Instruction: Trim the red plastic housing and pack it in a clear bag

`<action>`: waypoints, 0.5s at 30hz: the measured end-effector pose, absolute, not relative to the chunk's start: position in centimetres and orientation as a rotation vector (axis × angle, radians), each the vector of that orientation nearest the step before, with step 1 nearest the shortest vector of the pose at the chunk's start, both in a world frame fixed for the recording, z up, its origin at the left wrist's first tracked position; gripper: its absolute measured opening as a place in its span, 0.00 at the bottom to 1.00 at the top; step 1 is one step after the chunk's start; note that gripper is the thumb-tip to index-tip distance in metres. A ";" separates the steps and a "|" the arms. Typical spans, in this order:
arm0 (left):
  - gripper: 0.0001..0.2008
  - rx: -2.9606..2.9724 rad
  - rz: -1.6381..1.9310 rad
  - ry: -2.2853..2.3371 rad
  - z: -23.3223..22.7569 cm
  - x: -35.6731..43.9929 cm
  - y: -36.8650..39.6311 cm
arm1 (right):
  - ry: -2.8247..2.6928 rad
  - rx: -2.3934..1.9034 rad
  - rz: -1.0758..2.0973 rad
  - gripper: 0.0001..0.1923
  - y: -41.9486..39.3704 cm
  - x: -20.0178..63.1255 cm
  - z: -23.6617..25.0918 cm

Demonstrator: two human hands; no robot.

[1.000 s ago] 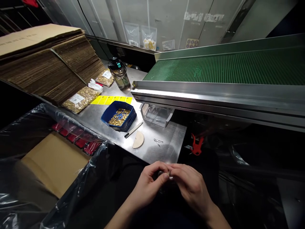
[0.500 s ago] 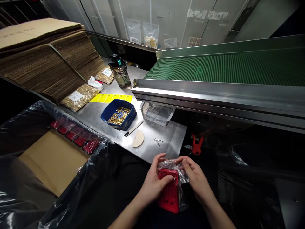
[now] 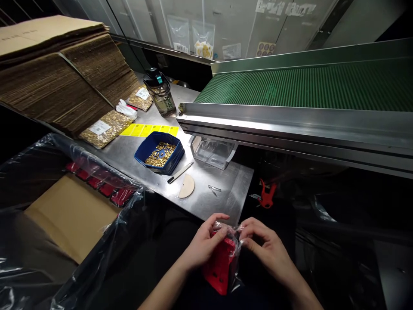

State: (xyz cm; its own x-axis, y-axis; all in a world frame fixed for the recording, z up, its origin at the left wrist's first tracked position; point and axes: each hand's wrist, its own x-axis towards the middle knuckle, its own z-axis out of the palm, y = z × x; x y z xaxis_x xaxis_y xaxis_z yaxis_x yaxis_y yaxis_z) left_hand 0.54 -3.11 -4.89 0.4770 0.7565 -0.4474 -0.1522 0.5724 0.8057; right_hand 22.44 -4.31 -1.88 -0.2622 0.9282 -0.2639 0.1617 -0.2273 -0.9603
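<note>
Low in the middle of the view, both my hands hold a flat red plastic part [image 3: 219, 269] wrapped in a clear plastic bag [image 3: 232, 245]. My left hand [image 3: 204, 245] grips its upper left edge, thumb on the red face. My right hand [image 3: 266, 249] pinches the bag's top at the upper right. The part hangs tilted in front of my lap, just below the steel table's near edge [image 3: 209, 211].
The table carries a blue tray of small brass pieces [image 3: 160, 153], a knife [image 3: 180, 173], a half-round card [image 3: 187, 187], a clear container [image 3: 213, 151], a bottle [image 3: 160, 91], yellow labels [image 3: 150, 130] and bagged brass parts [image 3: 101, 129]. Flat cardboard [image 3: 58, 82] is stacked left, a bag-lined box with red parts [image 3: 97, 185] below it, a green conveyor [image 3: 306, 88] right.
A second ago my fingers were pinched together over something small. The bagged red part then came up between my hands and has since turned and tilted, with my hands closing in at its top.
</note>
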 end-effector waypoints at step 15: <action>0.23 1.010 0.610 1.074 -4.2 0.8 -3.3 | -1.308 -1.399 1.640 0.36 -5.1 22.1 -2.6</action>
